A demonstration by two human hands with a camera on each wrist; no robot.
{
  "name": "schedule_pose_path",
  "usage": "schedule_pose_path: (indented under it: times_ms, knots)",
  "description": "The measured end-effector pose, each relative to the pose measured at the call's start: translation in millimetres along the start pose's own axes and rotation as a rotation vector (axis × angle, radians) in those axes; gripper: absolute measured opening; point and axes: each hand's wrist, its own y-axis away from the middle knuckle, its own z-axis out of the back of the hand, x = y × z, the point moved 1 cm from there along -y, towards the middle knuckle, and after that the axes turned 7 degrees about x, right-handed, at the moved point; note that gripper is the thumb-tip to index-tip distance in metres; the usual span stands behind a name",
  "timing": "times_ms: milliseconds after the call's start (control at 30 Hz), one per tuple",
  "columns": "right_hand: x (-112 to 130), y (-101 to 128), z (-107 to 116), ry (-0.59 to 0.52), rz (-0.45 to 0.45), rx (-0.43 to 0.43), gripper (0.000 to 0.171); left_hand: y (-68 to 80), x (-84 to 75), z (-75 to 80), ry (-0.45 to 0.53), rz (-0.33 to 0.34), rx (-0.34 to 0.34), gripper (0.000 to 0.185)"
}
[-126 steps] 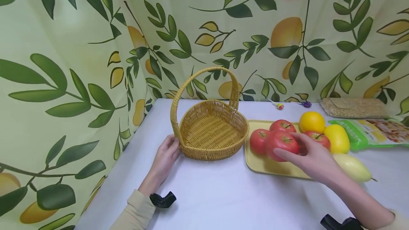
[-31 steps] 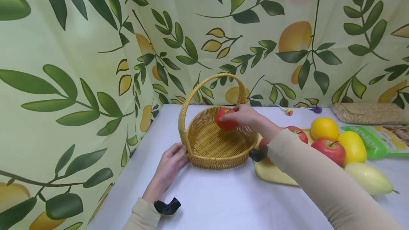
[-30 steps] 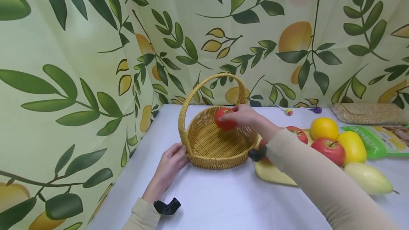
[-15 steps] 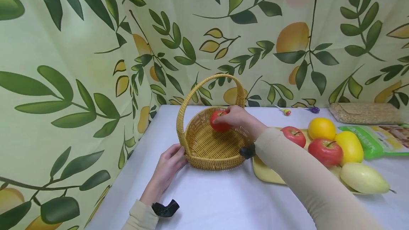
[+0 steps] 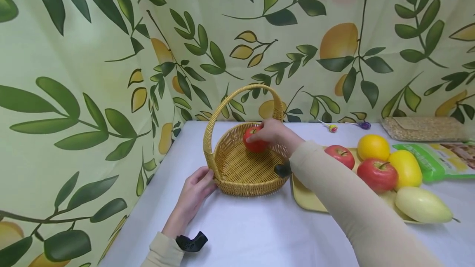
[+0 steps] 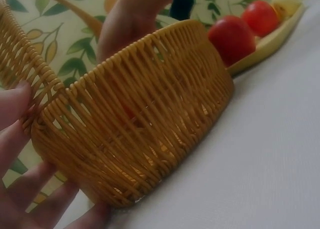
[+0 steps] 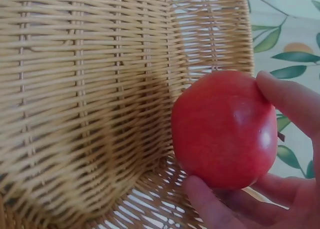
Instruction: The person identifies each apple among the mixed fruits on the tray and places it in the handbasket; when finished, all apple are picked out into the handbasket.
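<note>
Right wrist view, right hand (image 7: 280, 189) wrapped round a red apple (image 7: 224, 130), fingers curled on it, low inside the wicker basket (image 5: 241, 168) near its far wall, left hand (image 5: 194, 190) resting flat against the basket's outside by the handle base, yellow tray (image 5: 308, 199) of fruit just beside.

A wicker basket (image 6: 140, 114) fills most of the left wrist view, its woven side wall facing the camera and its base resting on the white worktop (image 6: 260, 159). The left hand (image 6: 20, 154) is at the lower left, its fingers (image 6: 12, 106) lying against the basket's wall near the foot of the handle (image 6: 22, 54). Above the rim, the right hand (image 6: 127, 19) reaches down into the basket. A reddish patch shows dimly through the weave. Beyond the basket, two red apples (image 6: 232, 39) sit on a yellow tray (image 6: 265, 46). A leaf-patterned backdrop (image 6: 55, 24) stands behind.
</note>
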Motion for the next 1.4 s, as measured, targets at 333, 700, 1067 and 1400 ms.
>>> schedule_pose_path:
  times_ms: [333, 700, 1067, 1400]
  knots:
    - [-1.2, -6.4, -18.3, -0.055, 0.000, 0.003, 0.062, 5.1, 4.4, -1.6, 0.015, 0.010, -0.018, 0.041]
    - [-1.4, -1.9, -17.1, 0.072, 0.000, 0.042, 0.069, 3.7, 4.4, -1.9, 0.005, -0.008, -0.003, 0.041]
    - [-6.8, 12.1, -1.3, 0.111, 0.079, 0.055, 0.077, -1.1, 2.1, -1.9, -0.015, -0.015, 0.014, 0.045]
    - [-17.0, 33.1, 7.0, 0.133, 0.155, 0.091, 0.079, 0.1, -0.9, 0.6, -0.005, -0.010, 0.001, 0.045]
